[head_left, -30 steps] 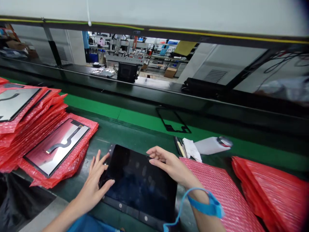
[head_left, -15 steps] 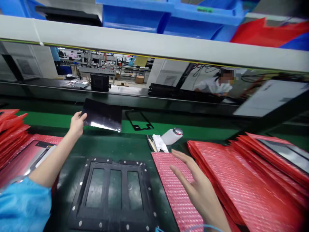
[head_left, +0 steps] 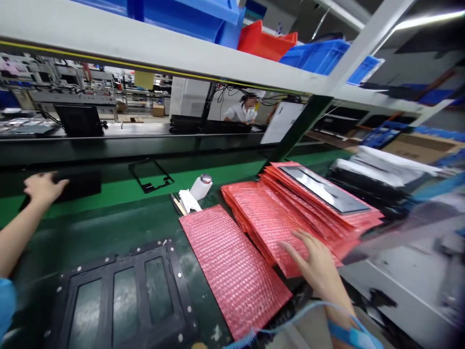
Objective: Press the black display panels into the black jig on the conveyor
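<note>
My left hand (head_left: 42, 188) is at the far left over the green strip, its thumb and fingers apart. Beside it, a thin black panel (head_left: 84, 185) lies flat on the strip, partly hidden by the hand. My right hand (head_left: 315, 257) is open over the front edge of a stack of red bubble-wrap bags (head_left: 267, 208), holding nothing. A single red bubble-wrap bag (head_left: 232, 271) lies flat to its left. On the bag stack rests a dark-framed glossy panel (head_left: 323, 188).
A black fixture frame (head_left: 141, 295) with three openings lies at the front left. Farther back are a thin black frame (head_left: 150, 175), a white bottle (head_left: 201, 187) and white tissue (head_left: 189, 200). A shelf (head_left: 163, 55) with bins spans above. A person (head_left: 241, 111) sits beyond.
My left hand has set the black panel down on the green strip and let it go. My right hand has moved right, over the bag stack. The view has turned right.
</note>
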Demonstrator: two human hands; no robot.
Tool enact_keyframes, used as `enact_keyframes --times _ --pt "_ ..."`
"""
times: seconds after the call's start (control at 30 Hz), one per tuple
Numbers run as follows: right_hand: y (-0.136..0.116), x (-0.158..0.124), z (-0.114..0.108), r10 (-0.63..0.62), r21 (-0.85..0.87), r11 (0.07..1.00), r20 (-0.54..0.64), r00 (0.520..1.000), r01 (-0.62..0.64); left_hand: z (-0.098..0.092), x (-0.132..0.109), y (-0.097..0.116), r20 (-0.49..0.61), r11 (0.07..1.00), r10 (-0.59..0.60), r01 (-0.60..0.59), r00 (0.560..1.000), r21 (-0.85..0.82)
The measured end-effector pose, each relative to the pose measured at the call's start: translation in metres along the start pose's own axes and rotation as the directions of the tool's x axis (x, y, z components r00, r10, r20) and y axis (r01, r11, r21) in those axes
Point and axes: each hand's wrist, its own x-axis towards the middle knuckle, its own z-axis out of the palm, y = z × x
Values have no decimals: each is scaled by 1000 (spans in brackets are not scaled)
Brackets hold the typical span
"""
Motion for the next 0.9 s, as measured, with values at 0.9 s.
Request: enact_keyframes --times 0.9 --pt "10 0 -32 -179 -93 975 209 961 202 19 5 148 559 847 401 -526 726 77"
